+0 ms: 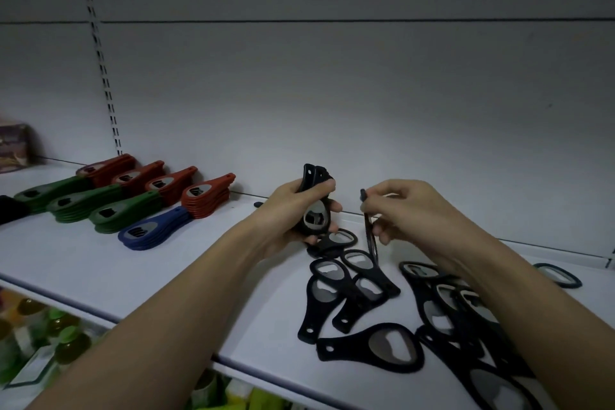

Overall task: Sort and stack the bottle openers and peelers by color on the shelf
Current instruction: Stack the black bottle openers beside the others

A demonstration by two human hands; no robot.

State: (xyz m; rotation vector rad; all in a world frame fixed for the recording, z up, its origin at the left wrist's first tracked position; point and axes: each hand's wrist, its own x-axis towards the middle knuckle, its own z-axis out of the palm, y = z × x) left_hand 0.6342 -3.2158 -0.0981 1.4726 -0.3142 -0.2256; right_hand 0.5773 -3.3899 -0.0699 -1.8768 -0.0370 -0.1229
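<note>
Hands met over the white metal shelf (173, 263), and both were busy! The left hand (293, 216) was curled around a small stack of black plastic bottle openers with oval steel inserts (314, 206), handles pointing up past the thumb, one steel face turned toward the camera. Just to its right, the right hand (409, 210) pinched a single black bottle opener (369, 230) edge-on between fingertips and thumb, its head hanging down toward the shelf, close to the held stack but apart from it.

Below and between the two hands lay a loose scatter of black openers (349, 286), flat on the shelf, several overlapping, and more ran under the right forearm toward the front edge (466, 319). One dark opener (559, 275) sat alone, out beyond the right wrist.

Well off to the left of the left hand, sorted stacks stood in rows: red openers (203, 200) at the back, green ones (119, 216) in front, and a blue stack (153, 230) nearest the left hand.
</note>
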